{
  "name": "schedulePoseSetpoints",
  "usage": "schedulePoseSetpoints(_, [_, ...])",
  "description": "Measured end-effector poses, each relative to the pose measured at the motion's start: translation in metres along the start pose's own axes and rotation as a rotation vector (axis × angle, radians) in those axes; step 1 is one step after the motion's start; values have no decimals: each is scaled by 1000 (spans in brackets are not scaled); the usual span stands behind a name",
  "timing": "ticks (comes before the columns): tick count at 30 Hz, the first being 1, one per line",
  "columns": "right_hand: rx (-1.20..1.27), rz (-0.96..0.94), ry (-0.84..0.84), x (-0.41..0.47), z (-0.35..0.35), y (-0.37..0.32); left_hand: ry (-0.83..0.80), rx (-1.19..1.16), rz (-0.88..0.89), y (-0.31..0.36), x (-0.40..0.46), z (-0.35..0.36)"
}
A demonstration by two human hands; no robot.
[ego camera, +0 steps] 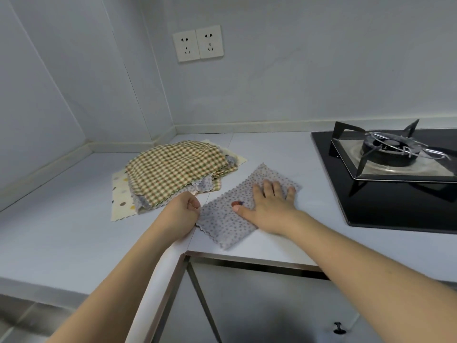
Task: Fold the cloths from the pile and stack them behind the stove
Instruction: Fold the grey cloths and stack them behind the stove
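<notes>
Grey cloth [230, 219] by counter edge: L hand [181, 214] pinching its corner, R hand [270, 206] spread flat.

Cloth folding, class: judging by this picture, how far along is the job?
Done: nothing shows stacked behind the stove. In hand: the grey dotted cloth, left hand pinching its edge, right hand pressing it flat. Left: the pile, checked cloth on top.
</notes>
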State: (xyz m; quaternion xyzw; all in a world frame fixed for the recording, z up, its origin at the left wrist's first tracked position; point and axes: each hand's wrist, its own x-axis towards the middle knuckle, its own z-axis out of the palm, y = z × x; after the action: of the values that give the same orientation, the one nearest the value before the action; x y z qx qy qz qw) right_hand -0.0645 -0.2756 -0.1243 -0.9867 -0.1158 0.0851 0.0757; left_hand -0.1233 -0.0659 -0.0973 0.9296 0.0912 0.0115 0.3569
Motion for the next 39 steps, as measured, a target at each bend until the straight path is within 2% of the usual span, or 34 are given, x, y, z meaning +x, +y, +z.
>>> schedulePoseSetpoints(2, [19, -30, 40, -3, -5, 1, -31, -29, 35, -3, -9, -3])
schedulePoseSetpoints(5, [49, -175, 284, -29, 1, -10, -50, -50, 102, -9, -20, -6])
schedulePoseSetpoints(6, [50, -229, 311, -39, 6, -15, -47, -36, 122, -10, -22, -8])
schedulePoseSetpoints(11, [-9, -280, 47, -61, 24, -22, -50, 121, 142, -11, -37, -9])
schedulePoseSetpoints(15, [-70, -396, 13, -78, 21, -8, -108, 161, 190, -17, -57, -15])
schedulePoseSetpoints(18, [-106, -489, 158, -90, 28, -3, -169, 146, 236, -20, -70, -18])
schedulePoseSetpoints(21, [40, -635, 388, -97, 30, -4, -165, 206, 312, -23, -74, -19])
schedulePoseSetpoints(23, [164, -677, 446, -99, 32, -4, -149, 301, 397, -28, -71, -18])
schedulePoseSetpoints(26, [369, -552, 424, -102, 24, 0, -116, 257, 417, -31, -65, -18])
schedulePoseSetpoints(28, [487, -466, 379, -103, 13, 4, -91, 54, 372, -26, -61, -17])
schedulePoseSetpoints(30, [625, -381, 344, -99, 4, 8, -123, -246, 278, -13, -54, -16])
schedulePoseSetpoints(32, [710, -290, 326, -89, -6, 10, -103, -403, 215, 1, -39, -11])
schedulePoseSetpoints(36, [832, -122, 302, -58, -25, 19, -11, -492, 118, 33, 0, 12])
schedulePoseSetpoints(39, [737, -4, 328, -37, -31, 30, 69, -357, 95, 56, 29, 34])
